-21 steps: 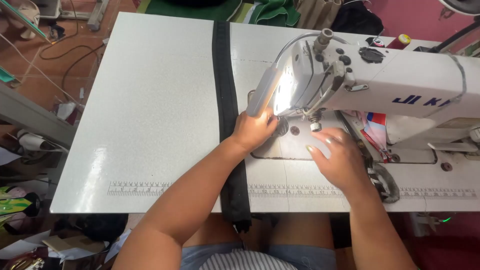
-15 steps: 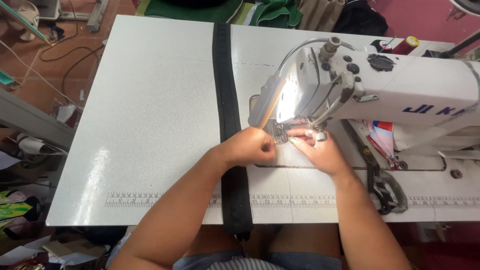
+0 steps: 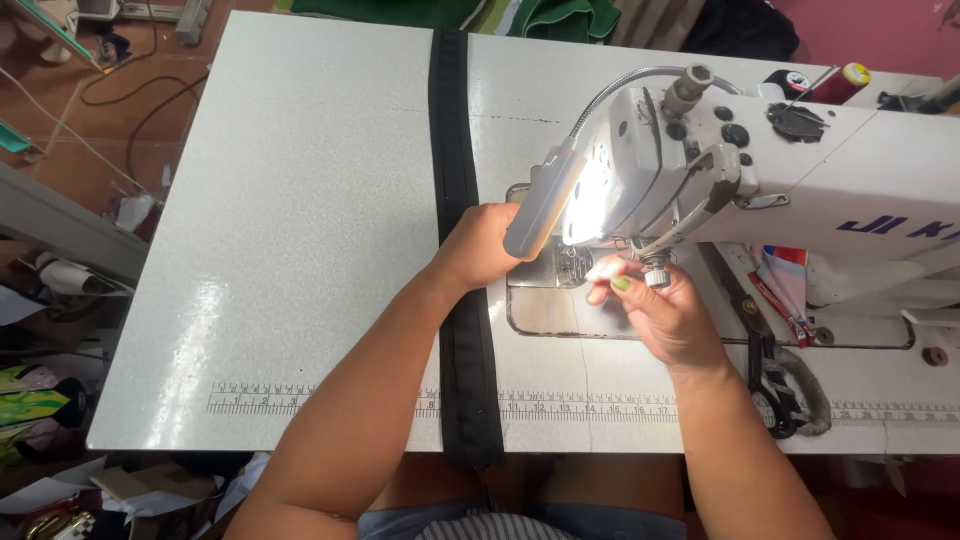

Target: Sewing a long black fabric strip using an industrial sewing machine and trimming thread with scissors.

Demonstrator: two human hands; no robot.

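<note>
A white sewing machine (image 3: pixel 800 190) stands on the right of the white table (image 3: pixel 300 220). Its gooseneck lamp (image 3: pixel 545 205) shines on the needle plate (image 3: pixel 560 265). My left hand (image 3: pixel 480 245) rests at the plate's left edge beside a long black strip (image 3: pixel 455 150), its fingertips hidden behind the lamp. My right hand (image 3: pixel 665 315) is raised under the machine head, and its fingers pinch a small white piece (image 3: pixel 603 270) right at the needle area.
The black strip runs from the table's far edge to the front edge and hangs over it. Black scissors (image 3: pixel 765 375) lie on the machine bed to the right of my right hand. Thread spools (image 3: pixel 850 78) stand behind the machine. Clutter and cables lie on the floor at left.
My right hand has lifted from the machine bed up to the needle area. My left hand has stayed close to the needle plate, shifting slightly.
</note>
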